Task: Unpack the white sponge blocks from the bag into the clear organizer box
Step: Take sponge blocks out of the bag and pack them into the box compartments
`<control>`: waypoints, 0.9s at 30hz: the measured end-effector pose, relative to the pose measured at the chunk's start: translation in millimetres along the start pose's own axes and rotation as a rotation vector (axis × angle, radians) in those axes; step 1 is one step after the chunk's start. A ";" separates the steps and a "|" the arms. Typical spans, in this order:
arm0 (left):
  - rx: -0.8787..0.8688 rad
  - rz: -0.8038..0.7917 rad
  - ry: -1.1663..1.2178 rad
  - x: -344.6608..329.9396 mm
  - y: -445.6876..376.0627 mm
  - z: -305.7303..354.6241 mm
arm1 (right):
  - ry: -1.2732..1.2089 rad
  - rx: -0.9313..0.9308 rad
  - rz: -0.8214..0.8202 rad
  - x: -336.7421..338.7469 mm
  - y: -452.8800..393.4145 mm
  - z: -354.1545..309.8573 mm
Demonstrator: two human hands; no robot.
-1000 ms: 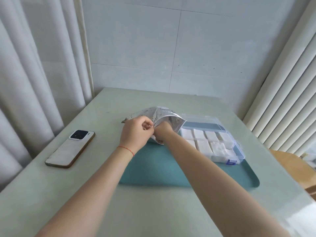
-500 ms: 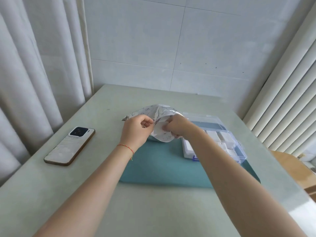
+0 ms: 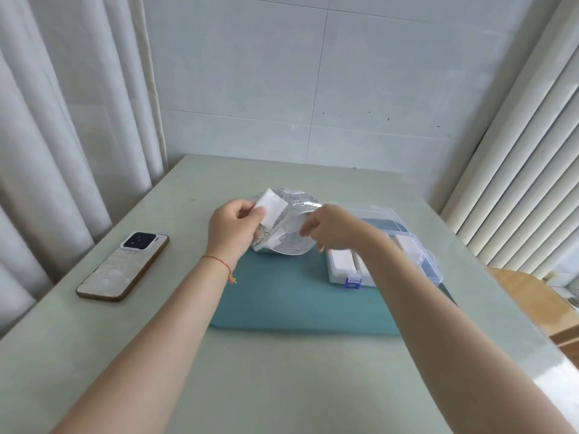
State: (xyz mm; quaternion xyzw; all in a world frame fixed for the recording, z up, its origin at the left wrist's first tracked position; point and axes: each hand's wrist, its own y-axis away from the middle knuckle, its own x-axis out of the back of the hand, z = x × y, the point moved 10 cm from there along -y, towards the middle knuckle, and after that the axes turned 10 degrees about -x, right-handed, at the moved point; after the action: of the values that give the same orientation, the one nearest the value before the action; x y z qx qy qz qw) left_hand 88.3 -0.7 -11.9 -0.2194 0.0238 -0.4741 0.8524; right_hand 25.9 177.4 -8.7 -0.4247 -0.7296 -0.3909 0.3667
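Pale green surface [image 3: 282,380] against a tiled wall, curtains on the far left. A phone [image 3: 123,267] lies face down at the left edge. Next, the left hand [image 3: 233,228], red thread at the wrist, fingers curled round the bag [image 3: 289,220] and a white sponge block [image 3: 273,207] at its top edge. The bag hangs over the teal mat [image 3: 291,296]. The right hand [image 3: 329,225] pinches the bag's opening just beside it. Further right, touching that forearm's line, the clear organizer box [image 3: 416,255] sits open with white blocks inside.
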 end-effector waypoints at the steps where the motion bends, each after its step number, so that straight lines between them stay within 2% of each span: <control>1: 0.052 0.031 0.047 3.6 0.9 -10.2 | 0.125 -0.017 0.011 -11.4 -5.5 -0.4; 3: 0.114 0.070 0.116 5.1 4.4 -23.1 | 0.368 0.008 0.080 -34.1 -16.2 -8.2; 7: 0.157 0.075 0.169 -2.6 11.2 -29.6 | 0.540 -0.006 0.199 -54.2 -45.0 -16.6; 14: 0.165 0.002 0.234 -10.9 14.7 -35.8 | 0.510 -0.050 0.212 -64.2 -109.8 -5.3; 18: 0.169 -0.003 0.267 -13.9 15.2 -35.0 | 0.449 -0.092 0.238 -57.9 -97.3 -5.7; 22: 0.159 0.008 0.242 -11.9 18.8 -31.2 | 0.253 -0.076 0.177 -39.6 -45.4 -9.7; 25: 0.168 0.028 0.273 -9.1 19.9 -27.8 | -0.073 -0.029 0.156 -18.9 -7.3 -10.0; 27: 0.159 0.024 0.293 -11.0 22.0 -19.2 | -0.311 -0.017 0.072 -13.3 13.0 -2.7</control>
State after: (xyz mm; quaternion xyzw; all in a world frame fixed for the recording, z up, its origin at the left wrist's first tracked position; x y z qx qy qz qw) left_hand 95.1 11.5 -39.8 -0.0795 0.1128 -0.4914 0.8599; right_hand 43.1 175.0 -15.7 -0.5092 -0.7586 -0.3130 0.2596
